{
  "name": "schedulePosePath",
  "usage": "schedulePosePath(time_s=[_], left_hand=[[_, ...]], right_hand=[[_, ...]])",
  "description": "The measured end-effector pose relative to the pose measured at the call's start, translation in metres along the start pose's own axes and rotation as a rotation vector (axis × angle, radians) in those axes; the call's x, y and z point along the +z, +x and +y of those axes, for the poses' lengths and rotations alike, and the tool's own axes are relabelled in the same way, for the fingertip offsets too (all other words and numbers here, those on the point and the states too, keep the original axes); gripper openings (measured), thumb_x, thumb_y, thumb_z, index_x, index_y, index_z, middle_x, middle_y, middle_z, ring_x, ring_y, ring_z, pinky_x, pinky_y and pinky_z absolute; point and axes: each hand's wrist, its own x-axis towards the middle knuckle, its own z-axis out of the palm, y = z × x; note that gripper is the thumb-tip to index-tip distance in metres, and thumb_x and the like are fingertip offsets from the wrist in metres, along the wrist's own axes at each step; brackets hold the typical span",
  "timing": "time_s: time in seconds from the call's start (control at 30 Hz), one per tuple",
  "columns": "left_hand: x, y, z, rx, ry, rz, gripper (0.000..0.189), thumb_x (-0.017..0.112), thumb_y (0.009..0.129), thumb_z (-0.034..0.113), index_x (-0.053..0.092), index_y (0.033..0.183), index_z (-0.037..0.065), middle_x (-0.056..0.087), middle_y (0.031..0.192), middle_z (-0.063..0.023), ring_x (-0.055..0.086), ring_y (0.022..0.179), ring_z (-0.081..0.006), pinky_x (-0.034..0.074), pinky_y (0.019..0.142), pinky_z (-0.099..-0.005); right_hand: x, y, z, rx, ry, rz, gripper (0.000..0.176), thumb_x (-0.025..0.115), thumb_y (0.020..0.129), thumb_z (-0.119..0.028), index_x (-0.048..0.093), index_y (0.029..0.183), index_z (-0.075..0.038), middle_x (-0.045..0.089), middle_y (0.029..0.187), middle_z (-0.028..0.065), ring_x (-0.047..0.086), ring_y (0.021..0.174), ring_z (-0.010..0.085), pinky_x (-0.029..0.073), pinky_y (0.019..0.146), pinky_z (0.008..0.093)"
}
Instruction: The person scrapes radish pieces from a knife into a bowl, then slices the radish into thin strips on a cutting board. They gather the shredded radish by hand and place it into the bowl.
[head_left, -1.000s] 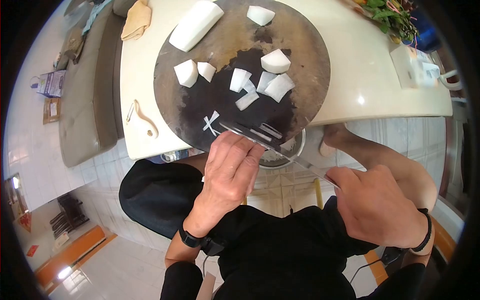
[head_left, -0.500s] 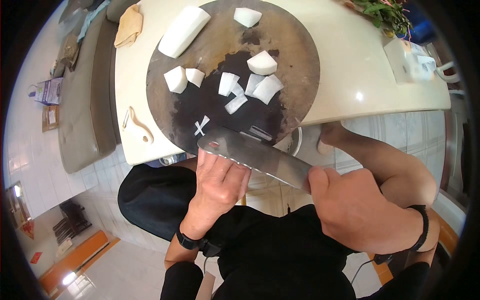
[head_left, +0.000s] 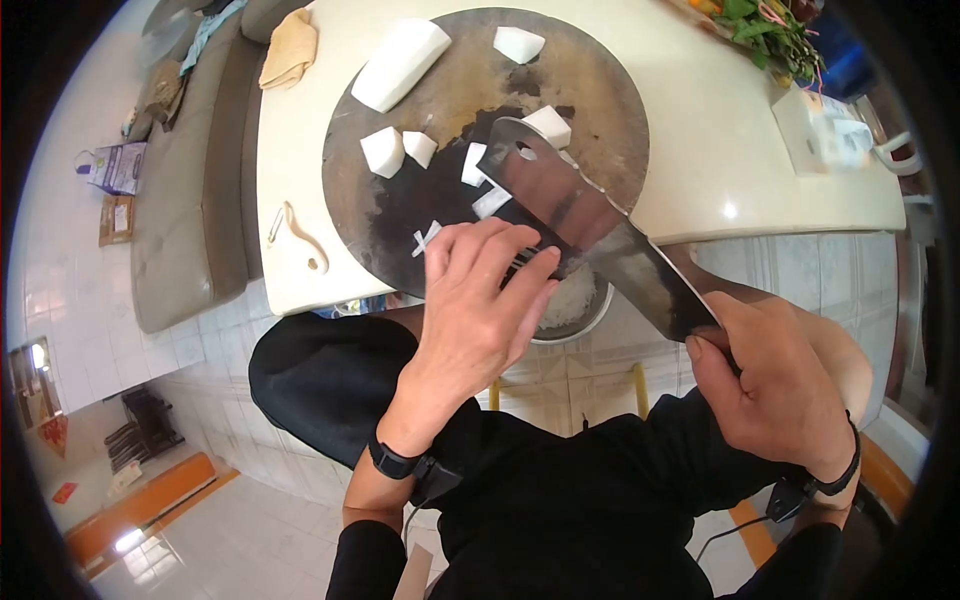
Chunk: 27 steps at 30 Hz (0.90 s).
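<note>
My right hand (head_left: 775, 375) grips the handle end of a cleaver (head_left: 645, 275), its broad blade slanting up and left over the round chopping board (head_left: 615, 90). My left hand (head_left: 485, 290) is at the board's near edge with fingers stretched and apart, beside thin white strips partly hidden under them. Two small crossed white strips (head_left: 427, 238) lie just left of its fingertips. A large peeled piece of white radish (head_left: 402, 65) and several smaller chunks, such as one radish chunk (head_left: 382, 152), rest on the board. The blade hides some flat slices.
Below the board's near edge is a metal bowl (head_left: 603, 305) with white bits inside. A peeler (head_left: 300, 240) and a folded cloth (head_left: 289, 50) lie on the table's left side. Leafy greens (head_left: 765, 30), a tissue box (head_left: 805, 130) and a mug (head_left: 897, 150) are at the right.
The cleaver has swung up and right, from beside my left hand to over the slices. My left hand has moved up and right, its fingers now spread at the board's edge.
</note>
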Motion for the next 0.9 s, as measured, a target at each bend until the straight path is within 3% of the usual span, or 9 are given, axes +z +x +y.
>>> schedulePosePath(time_s=[0.13, 0.23, 0.57, 0.77, 0.9], left_hand=[[0.003, -0.006, -0.01, 0.014, -0.04, 0.023, 0.025, 0.076, 0.071, 0.005, 0.067, 0.094, 0.006, 0.06, 0.097, -0.0074, 0.058, 0.096, -0.0269, 0.039, 0.087, -0.0422], [-0.003, -0.011, -0.016, 0.006, -0.041, -0.003, 0.021, 0.073, 0.073, 0.003, 0.065, 0.092, 0.006, 0.059, 0.099, -0.007, 0.058, 0.098, -0.0271, 0.038, 0.089, -0.0429], [-0.024, -0.025, -0.045, -0.225, 0.169, 0.062, 0.012, 0.07, 0.08, 0.003, 0.067, 0.091, 0.007, 0.059, 0.106, -0.0082, 0.054, 0.108, -0.0275, 0.036, 0.094, -0.0402], [-0.016, -0.005, -0.039, -0.201, 0.085, 0.188, 0.019, 0.073, 0.078, 0.004, 0.071, 0.097, 0.004, 0.062, 0.102, -0.0088, 0.057, 0.101, -0.0275, 0.037, 0.092, -0.0391], [-0.006, 0.009, -0.031, -0.187, 0.128, 0.117, 0.024, 0.076, 0.075, 0.008, 0.068, 0.097, 0.003, 0.059, 0.098, -0.0072, 0.055, 0.096, -0.0265, 0.037, 0.088, -0.039]], right_hand=[[0.007, 0.0, 0.002, -0.064, -0.047, 0.085, 0.012, 0.059, 0.082, 0.0, 0.058, 0.093, 0.003, 0.055, 0.062, 0.0181, 0.055, 0.062, 0.0373, 0.042, 0.059, 0.0445], [0.008, 0.001, 0.004, -0.033, 0.006, 0.029, 0.011, 0.059, 0.082, 0.001, 0.058, 0.092, 0.003, 0.054, 0.061, 0.0183, 0.056, 0.06, 0.0377, 0.042, 0.058, 0.0447], [0.005, 0.002, 0.0, -0.009, 0.048, 0.05, 0.006, 0.058, 0.083, 0.001, 0.057, 0.088, 0.004, 0.053, 0.058, 0.0188, 0.055, 0.054, 0.0357, 0.041, 0.053, 0.0417], [0.003, 0.0, -0.001, -0.036, 0.053, 0.153, 0.004, 0.057, 0.083, 0.002, 0.058, 0.087, 0.003, 0.052, 0.057, 0.0164, 0.054, 0.05, 0.0325, 0.038, 0.05, 0.0393], [0.004, 0.0, -0.001, -0.029, 0.048, 0.137, 0.005, 0.057, 0.083, 0.003, 0.058, 0.088, 0.003, 0.052, 0.057, 0.015, 0.053, 0.05, 0.0319, 0.039, 0.05, 0.0393]])
